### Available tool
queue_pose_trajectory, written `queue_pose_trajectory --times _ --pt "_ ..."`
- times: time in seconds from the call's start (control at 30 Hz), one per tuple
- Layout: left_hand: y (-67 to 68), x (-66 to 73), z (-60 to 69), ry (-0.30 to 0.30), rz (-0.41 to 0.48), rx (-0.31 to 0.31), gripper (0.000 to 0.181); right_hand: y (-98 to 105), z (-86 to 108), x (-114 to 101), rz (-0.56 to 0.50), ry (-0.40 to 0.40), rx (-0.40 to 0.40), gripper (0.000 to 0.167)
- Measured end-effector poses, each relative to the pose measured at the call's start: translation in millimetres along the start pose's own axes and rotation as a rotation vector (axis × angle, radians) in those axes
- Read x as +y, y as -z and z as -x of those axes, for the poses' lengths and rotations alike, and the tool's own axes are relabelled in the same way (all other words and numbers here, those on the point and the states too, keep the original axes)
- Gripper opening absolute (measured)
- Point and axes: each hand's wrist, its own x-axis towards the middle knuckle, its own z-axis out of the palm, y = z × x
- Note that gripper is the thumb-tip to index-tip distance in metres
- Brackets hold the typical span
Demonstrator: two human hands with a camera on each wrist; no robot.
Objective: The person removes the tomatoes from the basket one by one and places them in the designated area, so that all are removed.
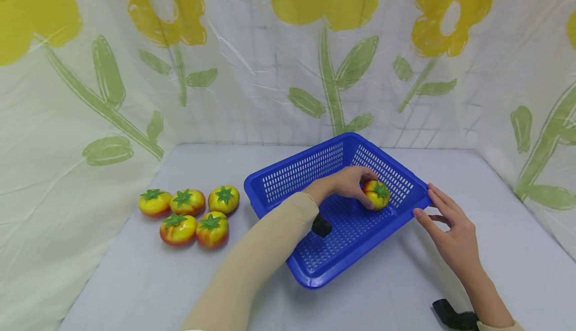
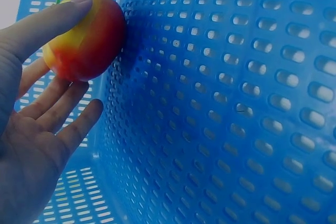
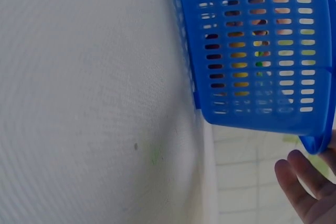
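Observation:
A blue plastic basket [image 1: 310, 280] with slotted walls stands at an angle on the table. Inside it, my left hand [image 1: 348, 183] grips a glossy yellow-and-red tomato [image 1: 377, 196] with a green star-shaped top, near the right end wall. The left wrist view shows the thumb across the tomato [image 2: 94, 40] and the fingertips below it, beside the basket wall [image 2: 226, 77]. My right hand [image 1: 454, 231] pinches the basket's right corner between thumb and fingers. In the right wrist view, part of that hand [image 3: 315, 192] is cut off at the edge.
Several similar tomatoes [image 1: 212, 229] lie grouped on the white-covered table [image 1: 135, 281], left of the basket. Behind the table hangs a white curtain [image 1: 243, 71] printed with yellow flowers. Black devices [image 1: 454, 316] are on the wrists.

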Motion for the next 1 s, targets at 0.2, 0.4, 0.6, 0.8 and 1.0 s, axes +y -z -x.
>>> queue_pose_trajectory --times 0.2,0.4,0.6,0.8,1.0 --pt "0.4 1.3 3.2 0.002 0.013 0.004 0.069 -1.2 0.5 2.9 0.000 0.008 -0.001 0.062" --pt "0.2 0.7 3.9 0.006 0.024 0.000 0.068 -1.9 0.9 2.7 0.004 0.009 0.001 0.063" --pt "1.0 1.4 2.9 0.016 0.049 0.001 0.067 -1.4 0.6 3.6 0.000 0.007 -0.003 0.063" --pt "2.8 2.9 2.4 0.014 0.059 -0.004 0.067 -0.4 0.4 0.5 -0.001 0.006 0.003 0.063" --pt "3.5 4.2 2.7 0.012 0.065 0.005 0.065 0.1 -0.2 0.8 0.017 0.015 0.007 0.063"
